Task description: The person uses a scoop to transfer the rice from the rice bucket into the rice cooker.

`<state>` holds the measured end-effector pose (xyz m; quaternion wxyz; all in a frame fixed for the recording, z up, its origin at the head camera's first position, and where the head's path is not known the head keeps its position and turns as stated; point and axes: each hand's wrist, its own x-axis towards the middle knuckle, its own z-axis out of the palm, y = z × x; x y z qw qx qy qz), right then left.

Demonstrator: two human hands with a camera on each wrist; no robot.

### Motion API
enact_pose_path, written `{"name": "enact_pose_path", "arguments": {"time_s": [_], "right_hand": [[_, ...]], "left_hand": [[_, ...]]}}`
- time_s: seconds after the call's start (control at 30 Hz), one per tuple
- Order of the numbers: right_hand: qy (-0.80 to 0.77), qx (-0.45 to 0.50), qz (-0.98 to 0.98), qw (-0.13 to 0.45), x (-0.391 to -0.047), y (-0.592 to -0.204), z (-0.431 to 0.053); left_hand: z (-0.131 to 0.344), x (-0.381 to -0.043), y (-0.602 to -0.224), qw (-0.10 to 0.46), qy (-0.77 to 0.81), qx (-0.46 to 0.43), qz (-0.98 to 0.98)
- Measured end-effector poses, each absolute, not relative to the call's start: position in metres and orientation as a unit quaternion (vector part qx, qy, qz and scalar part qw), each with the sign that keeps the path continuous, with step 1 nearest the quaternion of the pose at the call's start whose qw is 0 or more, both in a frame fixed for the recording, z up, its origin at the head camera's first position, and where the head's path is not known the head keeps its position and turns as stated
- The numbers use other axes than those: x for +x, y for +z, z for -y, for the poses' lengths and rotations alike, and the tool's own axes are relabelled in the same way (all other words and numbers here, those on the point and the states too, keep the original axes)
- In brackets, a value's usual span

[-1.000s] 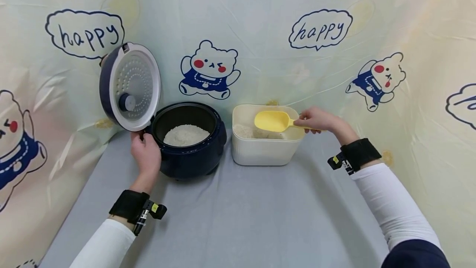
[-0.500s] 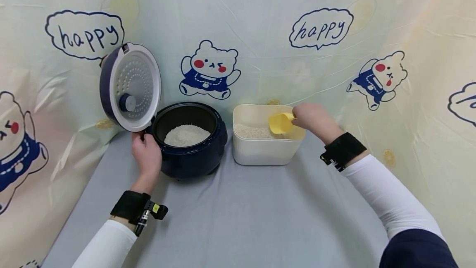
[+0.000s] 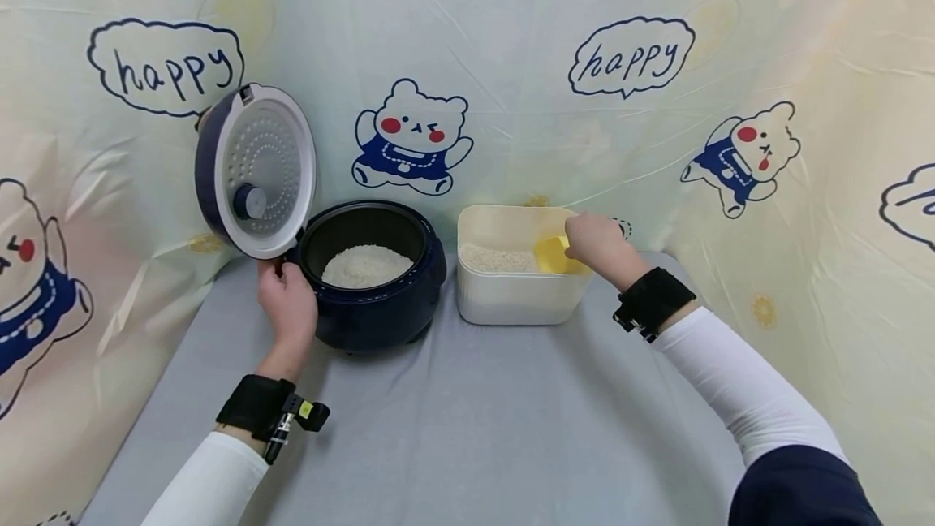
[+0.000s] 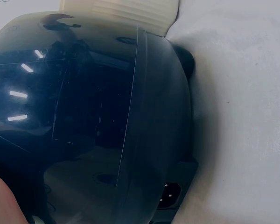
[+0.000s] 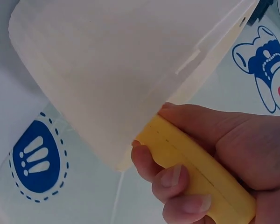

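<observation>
A dark blue rice cooker (image 3: 380, 319) stands with its pale inner lid (image 3: 270, 161) raised at the left; white rice (image 3: 367, 266) lies in its pot. My left hand (image 3: 288, 307) holds the cooker at its left side, just below the lid, with some fingers hidden. Only a bit of that hand shows in the left wrist view, beside the cooker's body (image 4: 84, 116). With curled fingers, my right hand (image 3: 599, 242) grips the yellow handle (image 5: 196, 168) of a scoop (image 3: 553, 254). The scoop's bowl dips into the cream bin (image 3: 511, 303) of rice (image 3: 497, 258), its tip hidden.
A grey cloth (image 3: 467, 428) covers the table. Behind stands a pale curtain (image 3: 526, 47) printed with bears and "happy" bubbles. The bin is close to the cooker's right side. A power socket (image 4: 169, 195) shows low on the cooker.
My right hand has tilted the scoop from level above the bin and lowered it, moving slightly left, so its bowl now sits down in the bin. The left hand and cooker have stayed put.
</observation>
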<state>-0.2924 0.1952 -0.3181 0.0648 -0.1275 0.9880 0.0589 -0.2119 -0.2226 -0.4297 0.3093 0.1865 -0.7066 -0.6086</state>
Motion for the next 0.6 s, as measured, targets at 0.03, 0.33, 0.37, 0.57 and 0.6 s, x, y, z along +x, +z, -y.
{"name": "enact_pose_path", "arguments": {"time_s": [0.03, 0.33, 0.37, 0.57, 0.6], "right_hand": [[0.049, -0.125, -0.988, 0.073, -0.294, -0.319, -0.195], [-0.063, -0.115, -0.983, 0.131, -0.306, -0.331, -0.205], [-0.071, -0.112, -0.982, 0.136, -0.308, -0.332, -0.206], [-0.116, -0.111, -0.975, 0.153, -0.314, -0.336, -0.209], [-0.121, -0.111, -0.974, 0.155, -0.315, -0.337, -0.209]], "left_hand": [[0.223, -0.212, -0.43, 0.309, -0.609, 0.187, 0.706], [0.223, -0.213, -0.43, 0.307, -0.611, 0.193, 0.704], [0.223, -0.213, -0.43, 0.308, -0.612, 0.192, 0.703], [0.223, -0.212, -0.429, 0.3, -0.613, 0.192, 0.705], [0.222, -0.212, -0.428, 0.3, -0.611, 0.193, 0.706]]}}
